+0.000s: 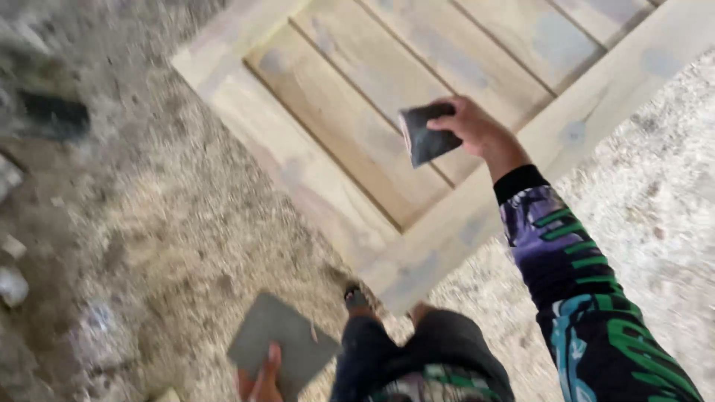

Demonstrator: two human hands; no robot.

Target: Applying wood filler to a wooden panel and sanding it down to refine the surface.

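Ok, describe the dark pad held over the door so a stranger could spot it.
A pale wooden panelled door lies flat on the dusty ground. Above its lower right part, the right hand grips a small dark folded pad. The grey sheet in the left hand is larger, flatter and lighter.

no packages, no labels, no signs, no screens in view
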